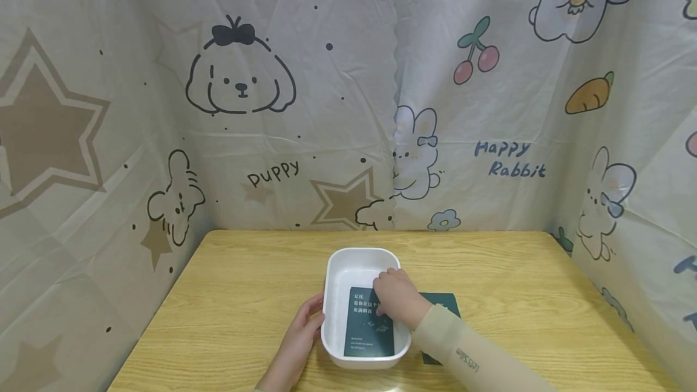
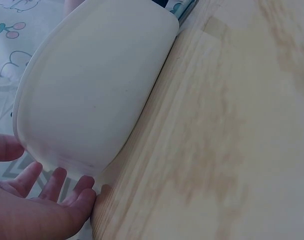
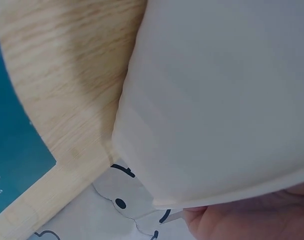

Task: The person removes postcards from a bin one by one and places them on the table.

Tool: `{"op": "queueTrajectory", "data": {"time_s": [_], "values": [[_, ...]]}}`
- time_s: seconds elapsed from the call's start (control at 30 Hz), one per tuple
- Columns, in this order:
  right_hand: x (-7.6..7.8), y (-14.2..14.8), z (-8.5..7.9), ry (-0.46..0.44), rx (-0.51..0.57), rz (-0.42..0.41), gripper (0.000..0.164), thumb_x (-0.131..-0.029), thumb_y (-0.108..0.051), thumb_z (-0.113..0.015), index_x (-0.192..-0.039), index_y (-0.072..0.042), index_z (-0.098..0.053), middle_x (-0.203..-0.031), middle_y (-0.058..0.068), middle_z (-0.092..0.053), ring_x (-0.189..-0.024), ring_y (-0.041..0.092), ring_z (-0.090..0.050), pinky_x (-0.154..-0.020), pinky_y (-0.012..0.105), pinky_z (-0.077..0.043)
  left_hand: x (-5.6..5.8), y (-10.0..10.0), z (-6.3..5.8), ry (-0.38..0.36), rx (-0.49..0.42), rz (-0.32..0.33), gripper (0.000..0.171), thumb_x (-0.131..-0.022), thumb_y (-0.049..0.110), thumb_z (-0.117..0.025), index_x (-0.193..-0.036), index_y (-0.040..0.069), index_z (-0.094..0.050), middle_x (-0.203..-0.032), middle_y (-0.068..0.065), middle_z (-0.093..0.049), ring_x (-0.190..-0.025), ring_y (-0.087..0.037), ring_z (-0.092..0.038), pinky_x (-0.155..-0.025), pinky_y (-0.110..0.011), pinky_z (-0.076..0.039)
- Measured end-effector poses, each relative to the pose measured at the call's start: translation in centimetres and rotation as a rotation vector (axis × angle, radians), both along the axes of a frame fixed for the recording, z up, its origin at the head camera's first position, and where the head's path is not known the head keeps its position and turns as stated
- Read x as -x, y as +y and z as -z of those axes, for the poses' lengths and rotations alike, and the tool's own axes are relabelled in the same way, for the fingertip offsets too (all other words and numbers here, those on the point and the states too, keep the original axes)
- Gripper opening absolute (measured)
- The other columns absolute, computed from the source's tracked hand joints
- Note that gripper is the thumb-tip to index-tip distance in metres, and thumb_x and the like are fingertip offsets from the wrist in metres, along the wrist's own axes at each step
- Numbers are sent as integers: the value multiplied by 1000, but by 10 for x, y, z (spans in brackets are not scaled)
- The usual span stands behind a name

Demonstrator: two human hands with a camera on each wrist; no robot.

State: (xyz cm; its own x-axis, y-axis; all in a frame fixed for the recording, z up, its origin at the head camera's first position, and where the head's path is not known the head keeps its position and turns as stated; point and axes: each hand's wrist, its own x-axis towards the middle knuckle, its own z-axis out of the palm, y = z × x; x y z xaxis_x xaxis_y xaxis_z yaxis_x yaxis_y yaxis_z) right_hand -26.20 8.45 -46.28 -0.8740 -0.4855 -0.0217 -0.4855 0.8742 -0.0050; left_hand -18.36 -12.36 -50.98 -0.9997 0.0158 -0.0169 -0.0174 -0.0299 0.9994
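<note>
A white plastic box (image 1: 333,277) stands on the table, with a dark green booklet (image 1: 362,325) with white print inside it. My left hand (image 1: 305,325) rests at the box's left side; in the left wrist view, its spread fingertips (image 2: 56,182) touch the outer wall. Over the right rim reaches my right hand (image 1: 400,298), its bent fingers at the booklet's upper right edge, thumb side over the cover. The right wrist view shows part of that hand (image 3: 256,220) behind the rim, fingertips hidden by the box wall (image 3: 216,100).
A second dark green booklet (image 1: 446,301) lies on the wooden table (image 1: 245,283) right of the box, partly under the right forearm. Printed cloth (image 1: 327,138) with cartoon animals hangs behind and at both sides of the table.
</note>
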Motion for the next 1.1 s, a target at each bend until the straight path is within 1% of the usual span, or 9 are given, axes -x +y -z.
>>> {"op": "queueTrajectory", "data": {"time_s": [0.2,0.4,0.53,0.67,0.77,0.93,1.0,1.1], "values": [[2,1,0,-28,26,7,50,-66,-28,-84,-108,-7,-66,-94,4,-69,-82,16,-49,-85,35,-48,-1,-1,1,24,-14,14,47,-98,13,-44,-142,-2,-37,-141,-30,-42,-124,-35,-43,-100,-46,-45],[4,4,-3,-67,92,-6,49,-68,-28,-83,-108,-11,-61,-96,3,-67,-85,17,-50,-87,39,-48,-1,0,0,25,-1,15,47,-98,13,-44,-142,-1,-37,-141,-28,-43,-123,-32,-44,-97,-40,-47],[7,7,-8,-78,156,-11,40,-73,-27,-80,-106,-14,-60,-96,2,-65,-86,17,-50,-84,40,-51,-1,0,-1,16,3,12,46,-98,13,-44,-142,0,-37,-142,-28,-43,-123,-32,-44,-98,-41,-46],[10,10,-13,-63,233,-24,25,-79,-22,-74,-100,-17,-62,-93,1,-66,-83,16,-52,-79,39,-53,0,0,-1,-4,13,2,46,-98,14,-44,-142,1,-38,-142,-27,-43,-124,-32,-44,-100,-45,-45],[12,14,-18,-78,307,-45,15,-84,-17,-69,-97,-18,-63,-87,0,-65,-79,15,-53,-74,37,-55,0,1,-2,-15,16,-3,46,-98,15,-44,-142,2,-39,-142,-26,-43,-125,-32,-44,-102,-48,-44],[14,22,-22,-179,466,-48,10,-88,-12,-64,-95,-18,-62,-82,-2,-61,-75,13,-55,-68,35,-55,-1,1,-3,-18,16,-5,46,-98,15,-44,-142,3,-38,-143,-26,-43,-125,-32,-43,-103,-49,-43],[14,25,-23,-224,513,-35,9,-88,-12,-63,-95,-18,-63,-83,-1,-61,-76,14,-55,-69,36,-55,-1,1,-2,-18,15,-6,46,-98,15,-44,-142,3,-39,-143,-26,-43,-125,-32,-44,-102,-48,-44],[15,29,-24,-281,555,-6,8,-89,-15,-63,-96,-18,-63,-82,-1,-62,-76,15,-56,-68,36,-54,-1,1,-2,-16,11,-7,46,-98,14,-44,-142,2,-39,-142,-26,-43,-125,-32,-44,-102,-47,-44]]}}
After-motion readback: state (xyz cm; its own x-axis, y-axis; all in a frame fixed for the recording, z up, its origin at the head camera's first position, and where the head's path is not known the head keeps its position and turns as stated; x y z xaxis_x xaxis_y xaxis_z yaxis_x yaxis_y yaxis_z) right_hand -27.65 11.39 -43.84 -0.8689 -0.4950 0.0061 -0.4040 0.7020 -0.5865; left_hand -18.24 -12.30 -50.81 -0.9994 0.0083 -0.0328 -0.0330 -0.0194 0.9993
